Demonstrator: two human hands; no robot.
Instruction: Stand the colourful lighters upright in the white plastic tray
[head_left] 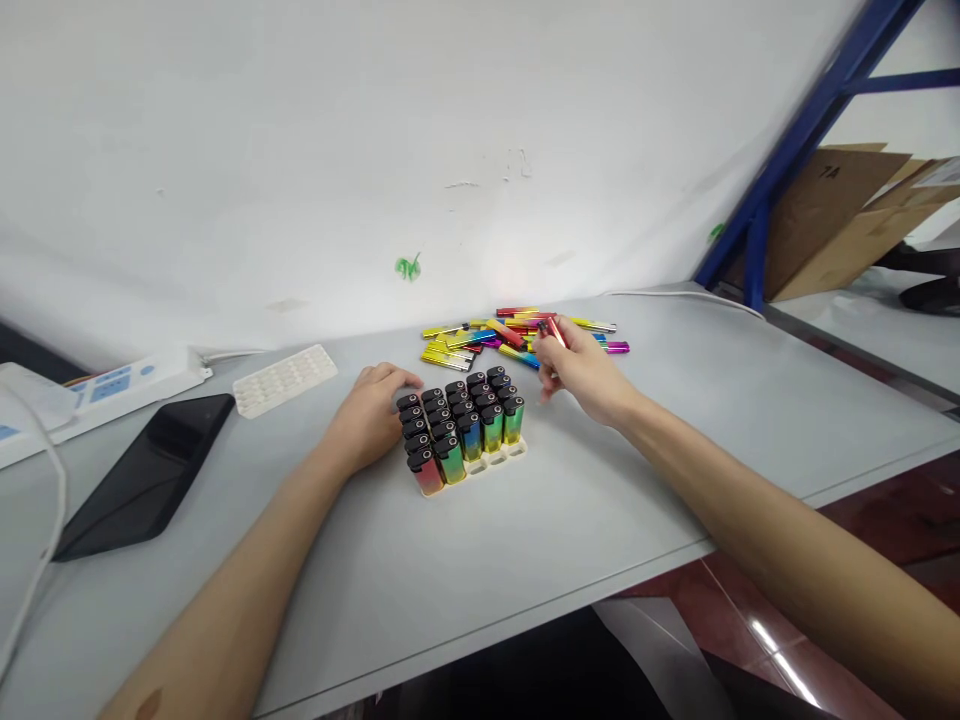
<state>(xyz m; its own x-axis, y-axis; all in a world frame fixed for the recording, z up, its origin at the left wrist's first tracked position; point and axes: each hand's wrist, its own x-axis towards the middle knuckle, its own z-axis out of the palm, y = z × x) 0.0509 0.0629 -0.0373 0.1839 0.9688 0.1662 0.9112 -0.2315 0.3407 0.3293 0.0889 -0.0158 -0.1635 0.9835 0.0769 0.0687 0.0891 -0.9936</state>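
A white tray [498, 458] holds several upright lighters with black tops and shiny green, blue or pink bodies; three slots along its front right show no lighter. My left hand [370, 415] rests on the table against the tray's left side, index finger stretched out by the back corner. Its other fingers are partly hidden. Behind and right of the tray, my right hand [583, 372] is closed on a red lighter [556, 331], held over the pile's right part. The loose pile of lighters [461, 344] has yellow, red, blue and purple ones lying flat.
A second white tray [285, 380] lies to the left, near a black phone [146, 478] and a white power strip [112, 385] with a cable. White wall closes off the back. At right stand a blue metal frame [795, 140] and cardboard boxes [832, 220].
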